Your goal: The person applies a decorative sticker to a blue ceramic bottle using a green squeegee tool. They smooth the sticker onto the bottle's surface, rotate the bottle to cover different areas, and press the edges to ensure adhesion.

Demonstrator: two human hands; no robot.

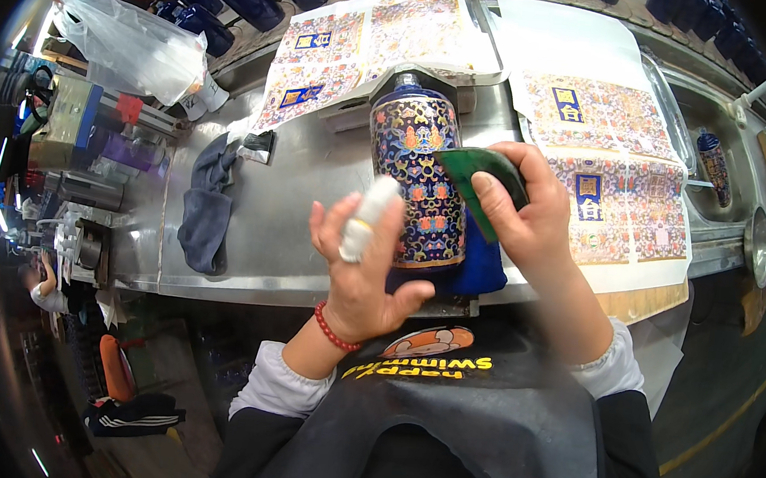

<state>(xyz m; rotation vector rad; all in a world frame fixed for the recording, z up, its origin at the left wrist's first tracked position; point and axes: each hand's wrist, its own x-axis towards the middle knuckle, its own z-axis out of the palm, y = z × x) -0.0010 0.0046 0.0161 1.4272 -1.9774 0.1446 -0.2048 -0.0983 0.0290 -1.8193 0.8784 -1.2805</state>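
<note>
1. Head view: I see the blue floral-patterned bottle (420, 179) lying at the counter's near edge, neck pointing away from the wearer, with a blue cloth (482, 277) by its base.
2. Right hand (527, 211) pinches a green scraper (467, 167) between thumb and curled fingers, beside the bottle's right side.
3. Left hand (359, 278) is loosely spread, one finger wrapped in white, no grip visible; I cannot tell whether it touches the bottle.
4. Around them on the steel counter (298, 222): a grey cloth (206, 223) leftward, printed decal sheets (625, 183) rightward.
</note>
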